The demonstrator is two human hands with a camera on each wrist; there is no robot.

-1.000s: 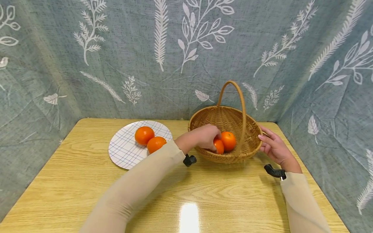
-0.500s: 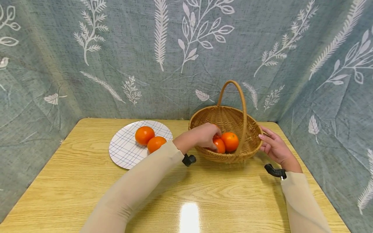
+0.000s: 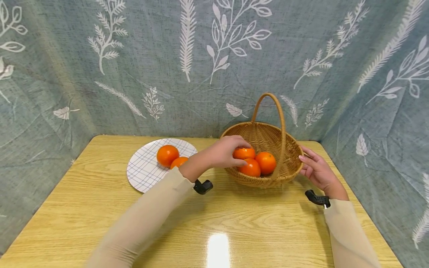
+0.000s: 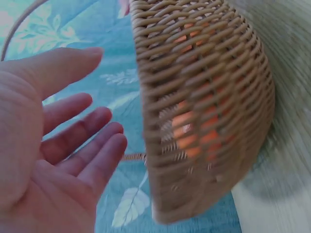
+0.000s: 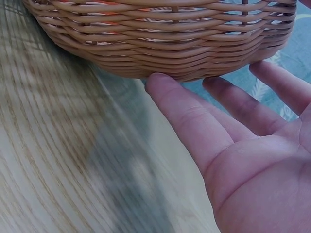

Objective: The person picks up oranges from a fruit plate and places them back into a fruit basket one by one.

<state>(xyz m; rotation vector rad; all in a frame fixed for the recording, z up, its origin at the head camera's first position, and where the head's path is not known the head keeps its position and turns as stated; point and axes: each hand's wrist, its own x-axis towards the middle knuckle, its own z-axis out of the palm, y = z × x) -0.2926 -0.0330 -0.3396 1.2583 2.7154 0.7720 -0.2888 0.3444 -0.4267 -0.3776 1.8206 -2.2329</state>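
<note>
A wicker basket (image 3: 291,150) with a tall arched handle stands at the back right, holding three oranges (image 3: 267,163). My left hand (image 3: 225,152) is over its left rim, thumb and fingers spread apart beside the two leftmost oranges. In the left wrist view that hand (image 4: 63,145) has nothing between its fingers, and orange shows through the weave. My right hand (image 3: 316,171) holds the basket's right side, thumb at the rim. Below, in the right wrist view, its fingertips touch the outside of the weave.
A round white plate (image 3: 142,169) with a blue grid stands to the left, bearing two oranges (image 3: 168,155); my left forearm partly covers the nearer one. Behind the wooden table (image 3: 261,219) hangs a patterned grey-green curtain (image 3: 161,56), close behind the basket.
My left hand has let go of an orange in the basket and drawn back left and up, its fingers spreading. Three oranges now show there. The right hand has stayed at the basket.
</note>
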